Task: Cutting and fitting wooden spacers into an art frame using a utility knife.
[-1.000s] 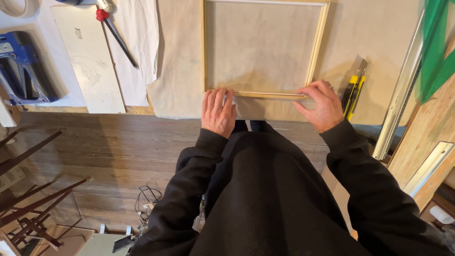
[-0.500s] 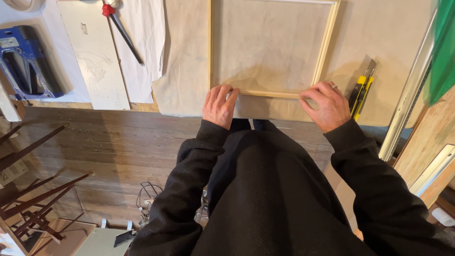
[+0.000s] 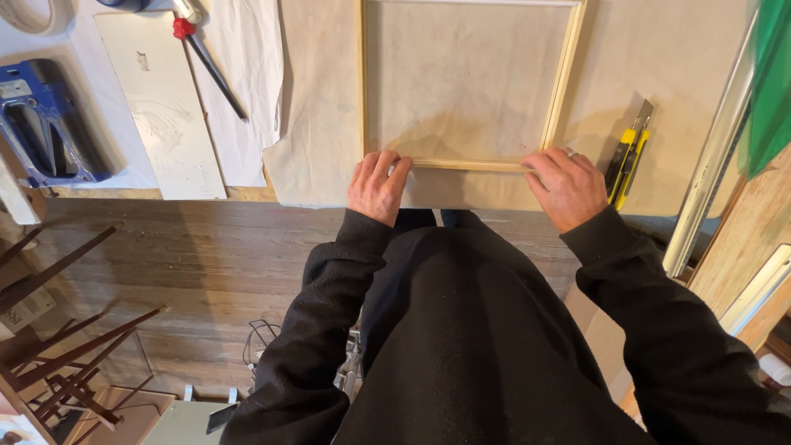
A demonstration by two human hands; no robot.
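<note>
The counter [image 3: 709, 49] carried one beige canvas sheet [image 3: 321, 124] under one square pale wooden frame [image 3: 561, 91]. The left hand [image 3: 377, 185] and right hand [image 3: 567, 188] each pinched the frame's near rail. One yellow utility knife [image 3: 626, 156] lay beside the right hand.

L hand [image 3: 377, 186] and R hand [image 3: 568, 188] sit on the near rail of the wooden frame [image 3: 567, 78], w/ bare canvas cloth [image 3: 317, 99] showing between them and inside the frame: open room there. Just right of the R hand lie two yellow-black utility knives [image 3: 624, 158], then a pale metal strip [image 3: 715, 156] and green sheet [image 3: 774, 74] closing off the right side. Left of the cloth: white board [image 3: 165, 107], red-tipped tool [image 3: 210, 66], blue stapler [image 3: 41, 124] far left. Narrow cloth strip near the table edge is clear btw the hands.
</note>
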